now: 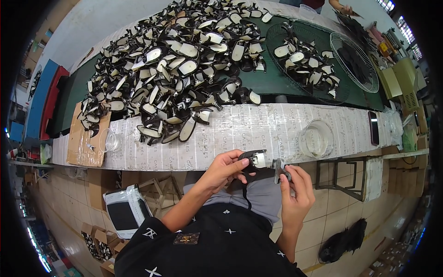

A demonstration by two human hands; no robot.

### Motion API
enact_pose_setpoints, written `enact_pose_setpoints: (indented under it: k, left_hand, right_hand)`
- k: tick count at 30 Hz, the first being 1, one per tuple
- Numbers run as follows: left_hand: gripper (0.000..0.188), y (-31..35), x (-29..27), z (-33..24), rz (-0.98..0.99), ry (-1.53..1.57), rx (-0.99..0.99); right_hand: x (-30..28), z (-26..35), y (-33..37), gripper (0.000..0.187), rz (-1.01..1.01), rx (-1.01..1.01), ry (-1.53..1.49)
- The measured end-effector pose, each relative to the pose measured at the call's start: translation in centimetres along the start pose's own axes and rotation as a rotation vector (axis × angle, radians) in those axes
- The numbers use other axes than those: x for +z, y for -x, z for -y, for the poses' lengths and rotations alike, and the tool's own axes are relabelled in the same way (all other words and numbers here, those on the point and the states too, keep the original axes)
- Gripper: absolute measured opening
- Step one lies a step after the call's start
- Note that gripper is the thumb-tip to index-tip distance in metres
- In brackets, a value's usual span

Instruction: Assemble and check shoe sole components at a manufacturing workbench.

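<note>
In front of my lap, my left hand [227, 171] is closed on a black shoe part [254, 157] with a cream-white inner face. A thin black strap hangs below that hand. Just to the right, my right hand [296, 187] pinches a small grey metal piece [279, 170] between thumb and fingers. The metal piece is close to the shoe part's white end; whether they touch I cannot tell. Beyond my hands, a large heap of similar black-and-white shoe parts [188, 66] covers the green conveyor belt [270, 83] and spills onto the near ledge.
Clear plastic tubs stand on the paper-covered ledge, one at right [317, 138] and one at left [110, 140] beside a cardboard sheet [76, 143]. A phone [374, 128] lies far right. An oval basket [302, 76] holds more shoe parts. Another person's hand [346, 10] shows at the back.
</note>
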State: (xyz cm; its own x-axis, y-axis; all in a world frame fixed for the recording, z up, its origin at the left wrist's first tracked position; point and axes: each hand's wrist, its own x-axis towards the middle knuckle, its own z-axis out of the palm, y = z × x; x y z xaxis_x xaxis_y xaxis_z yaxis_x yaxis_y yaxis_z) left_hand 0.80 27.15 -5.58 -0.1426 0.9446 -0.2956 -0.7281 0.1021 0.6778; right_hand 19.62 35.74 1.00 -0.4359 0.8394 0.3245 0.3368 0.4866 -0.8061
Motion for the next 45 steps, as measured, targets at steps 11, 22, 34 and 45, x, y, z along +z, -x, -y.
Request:
enact_pose_setpoints:
  k: [11, 22, 34, 45]
  left_hand:
    - [0.023, 0.1, 0.1, 0.3, -0.004, 0.054, -0.030]
    - [0.026, -0.4, -0.2, 0.3, 0.002, 0.080, -0.046]
    - [0.044, 1.9, 3.0, -1.1, 0.275, 0.222, 0.018]
    - [0.033, 2.7, 5.5, -2.6, 0.589, 0.737, 0.036]
  right_hand:
    - [1.1, 0.5, 0.5, 0.024, 0.066, -0.083, 0.009]
    - [-0.4, -1.3, -0.4, 0.021, -0.111, 0.072, -0.043]
    - [6.5, -7.5, -5.5, 0.021, 0.015, 0.275, -0.627]
    - [8.7, -9.7, -6.3, 0.025, 0.016, 0.254, -0.633]
